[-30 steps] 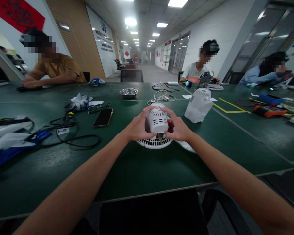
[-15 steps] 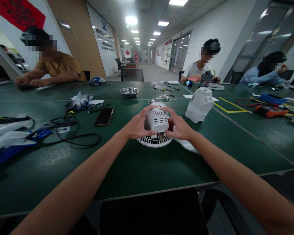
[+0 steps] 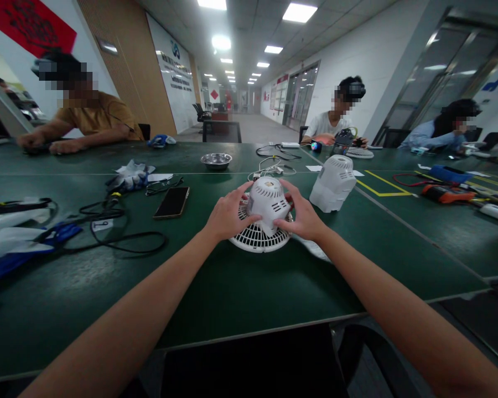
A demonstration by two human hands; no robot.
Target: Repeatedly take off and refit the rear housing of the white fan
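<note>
The fingers of the left hand and the right hand are clamped on opposite sides of the cover, thumbs at its near side, so the cover sits between them, over the grille. Uneven pressure looks like the main risk: if one side pushes harder, the cover could twist or seat crooked, and force applied then might crack its edge. What lies under the cover is hidden by it and the fingers, so a trapped part would be hard to notice. The thumbs rest low, and a sudden drop could pinch their tips against the grille. Below the fingers, the grille might skid on the smooth surface under a sideways shove. Just beyond the fingers lies a cord; whether it joins the cover I cannot tell, but if so, a pull could snag it. To the right of the fingers and farther off stands the housing, which a wide outward swing of the right hand could topple.
</note>
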